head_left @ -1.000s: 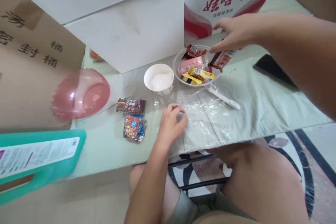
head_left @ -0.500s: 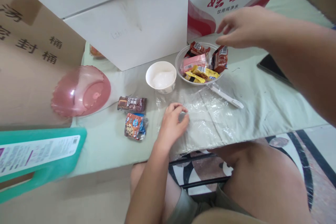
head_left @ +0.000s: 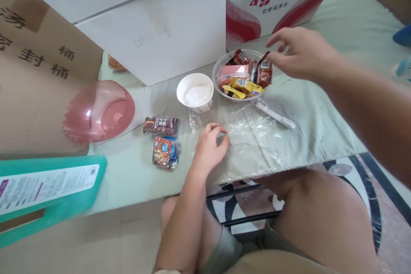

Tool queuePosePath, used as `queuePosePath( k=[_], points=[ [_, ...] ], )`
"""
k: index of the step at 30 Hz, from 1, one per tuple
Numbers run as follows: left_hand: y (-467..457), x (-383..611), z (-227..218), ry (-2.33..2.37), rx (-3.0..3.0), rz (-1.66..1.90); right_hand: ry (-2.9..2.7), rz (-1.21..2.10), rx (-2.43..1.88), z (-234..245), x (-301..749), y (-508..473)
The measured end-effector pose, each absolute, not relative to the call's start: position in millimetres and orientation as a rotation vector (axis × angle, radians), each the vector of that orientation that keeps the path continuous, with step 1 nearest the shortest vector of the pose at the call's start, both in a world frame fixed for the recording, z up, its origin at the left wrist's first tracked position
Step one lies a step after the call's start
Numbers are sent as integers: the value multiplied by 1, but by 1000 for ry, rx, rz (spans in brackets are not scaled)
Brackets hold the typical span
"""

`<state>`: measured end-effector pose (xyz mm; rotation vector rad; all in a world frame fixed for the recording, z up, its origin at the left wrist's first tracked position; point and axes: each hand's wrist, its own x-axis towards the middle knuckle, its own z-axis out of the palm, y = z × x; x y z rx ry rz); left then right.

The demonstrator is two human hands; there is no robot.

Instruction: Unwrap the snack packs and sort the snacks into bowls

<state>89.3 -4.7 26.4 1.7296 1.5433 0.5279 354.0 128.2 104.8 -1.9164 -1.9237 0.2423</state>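
Note:
My right hand (head_left: 300,53) reaches over the right rim of a clear plastic bowl (head_left: 216,87), thumb and fingers apart. Its thumb comes close to a dark red snack packet (head_left: 264,72); whether they touch I cannot tell. Also in the bowl are a pink packet (head_left: 235,72), yellow packets (head_left: 245,87) and another red packet (head_left: 239,56). My left hand (head_left: 212,147) rests on the table edge of clear plastic film (head_left: 248,143), fingers loosely bent, thumb apart, nothing seen in it. Beyond it stands a white paper cup (head_left: 195,105) with whitish contents.
A white-handled utensil (head_left: 276,114) lies before the bowl. Left are a brown cocoa packet (head_left: 160,126), a cookie packet (head_left: 164,153), a pink translucent bowl (head_left: 99,113) and a green container (head_left: 93,188). White boxes (head_left: 180,38) and a cardboard box (head_left: 41,94) stand behind.
My right hand has come down lower, nearer to the dark red packet at the bowl's right side. The view has shifted slightly. My left hand stays where it was.

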Motion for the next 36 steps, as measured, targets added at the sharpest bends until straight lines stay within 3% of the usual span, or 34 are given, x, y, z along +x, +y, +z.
queuePosePath(
  k=[5,10,18,22,24,26,29,31,36],
  points=[
    [-1,86,28,1500,1735,612,-1617,341,-1488,89,345,3],
    [-4,80,27,1480,1697,784,-2324,373,-1147,40,321,-86],
    [-1,60,17,1309,1127,1222,-2568,259,-1129,1,331,-107],
    [-23,58,42,1222,1267,1437,-2383,364,-1090,10,327,-106],
    [-44,63,59,1077,1646,1222,-2266,483,-1138,21,323,-104],
    [-65,70,71,954,2014,732,-2164,595,-1219,35,321,-100],
    [-79,73,71,1069,2214,262,-2067,683,-1323,54,328,-89],
    [-77,65,65,1196,2204,211,-2043,666,-1379,59,338,-82],
    [-55,31,63,1220,1868,541,-2101,630,-1290,39,365,-77]
  ],
)
